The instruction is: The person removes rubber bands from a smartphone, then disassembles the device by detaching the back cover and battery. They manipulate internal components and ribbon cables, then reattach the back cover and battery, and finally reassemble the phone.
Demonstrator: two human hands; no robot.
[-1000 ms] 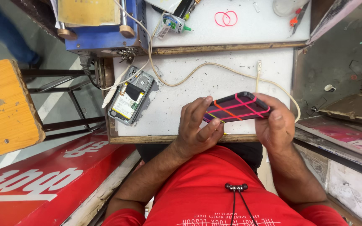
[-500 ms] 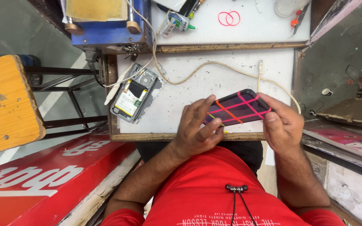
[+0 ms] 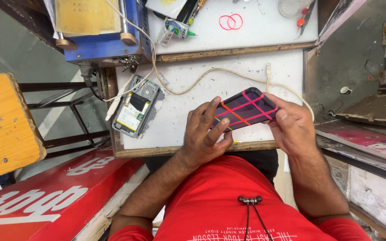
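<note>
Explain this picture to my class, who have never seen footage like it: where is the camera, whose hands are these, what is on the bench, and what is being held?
The camera sits on the person's head and looks straight down, so you see their own red shirt, arms and hands from above. No machine is at work here, only two bare hands.

The left hand and the right hand together hold a dark phone wrapped in crossing pink and orange rubber bands, just above a white workbench.

On the bench, to the left, lies an opened phone with its inner parts showing. A beige cable curves across the surface. Further away stand a blue machine with a yellow top, a small glue bottle and two loose pink rubber bands. A yellow stool stands on the left.
</note>
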